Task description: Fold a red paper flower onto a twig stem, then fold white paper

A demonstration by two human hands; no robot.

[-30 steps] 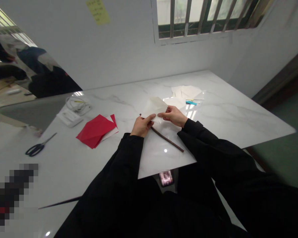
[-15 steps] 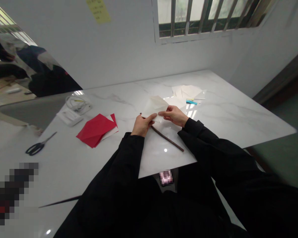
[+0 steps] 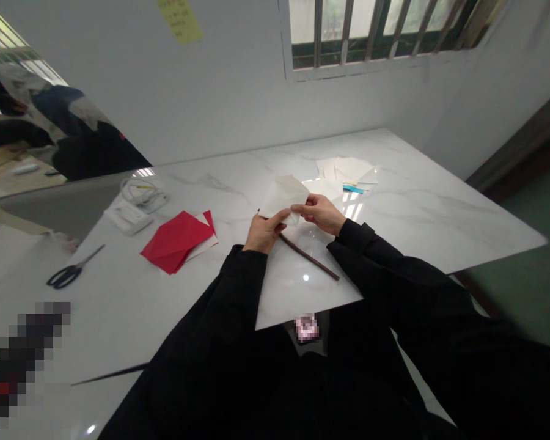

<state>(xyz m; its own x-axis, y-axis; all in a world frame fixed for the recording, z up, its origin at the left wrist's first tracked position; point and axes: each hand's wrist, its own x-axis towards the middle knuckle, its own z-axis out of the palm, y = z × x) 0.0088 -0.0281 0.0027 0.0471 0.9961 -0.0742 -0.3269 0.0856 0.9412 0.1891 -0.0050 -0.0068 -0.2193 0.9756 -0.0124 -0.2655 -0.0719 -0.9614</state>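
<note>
Both my hands hold a folded cream sheet of paper (image 3: 284,193) just above the white marble table (image 3: 417,208). My left hand (image 3: 264,232) pinches its lower left edge with thumb and fingers closed. My right hand (image 3: 319,213) pinches its lower right edge, fingers closed too. A thin dark brown stick (image 3: 309,258) lies on the table under my hands, running toward the near edge.
Folded red paper (image 3: 176,241) lies to the left. Black scissors (image 3: 68,272) sit further left near a white box (image 3: 128,216) and coiled cable (image 3: 144,191). A pile of pale sheets (image 3: 346,171) lies behind my right hand. Wall and barred window stand beyond.
The cream paper has tipped slightly more upright and my hands have shifted a little; nothing else has moved.
</note>
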